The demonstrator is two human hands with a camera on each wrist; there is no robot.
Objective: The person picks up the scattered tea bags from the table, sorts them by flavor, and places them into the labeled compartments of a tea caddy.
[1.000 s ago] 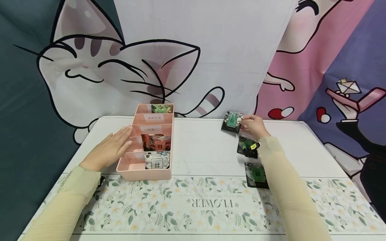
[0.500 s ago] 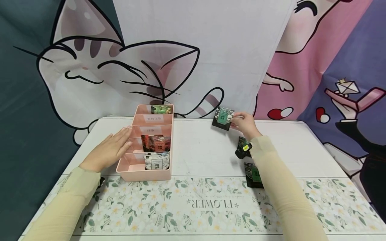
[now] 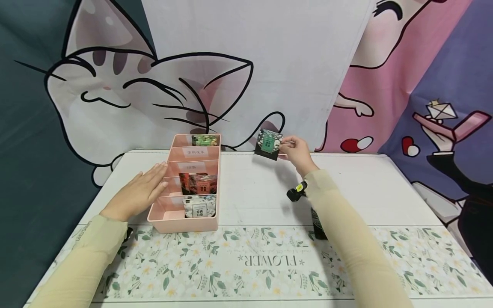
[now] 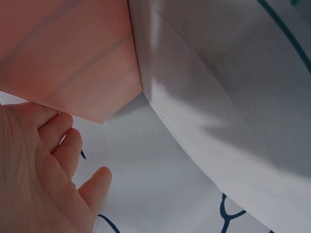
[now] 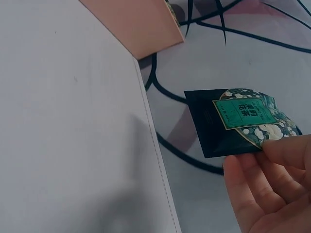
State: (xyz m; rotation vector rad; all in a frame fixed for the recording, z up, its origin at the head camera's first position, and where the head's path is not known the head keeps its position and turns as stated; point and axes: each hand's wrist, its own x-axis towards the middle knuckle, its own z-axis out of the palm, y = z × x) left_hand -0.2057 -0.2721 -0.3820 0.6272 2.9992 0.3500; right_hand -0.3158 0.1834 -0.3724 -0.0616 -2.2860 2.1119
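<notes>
A pink compartment box (image 3: 182, 226) stands left of the table's middle. My left hand (image 3: 136, 192) touches its left wall with extended fingers; in the left wrist view the fingertips lie along the box's edge. Above the table's back edge, my right hand (image 3: 298, 156) pinches a dark tea sachet (image 5: 243, 116) with a green label and white flowers, between thumb and fingers. Inside the box are a green tea sachet (image 3: 204, 140) at the back, red tea sachets (image 3: 200, 185) nearer the front, and a white tea sachet (image 3: 200, 206) in the front compartment.
Another dark sachet (image 3: 319, 224) lies on the table (image 3: 254, 201), partly covered by my right forearm. Paper labels (image 3: 195, 152) mark the box's dividers. A cat-print cloth (image 3: 215, 25) hangs behind the table's back edge.
My right hand has lifted the dark tea sachet and carried it left toward the box. One dark sachet on the table is now hidden behind the right arm. My left hand has stayed put.
</notes>
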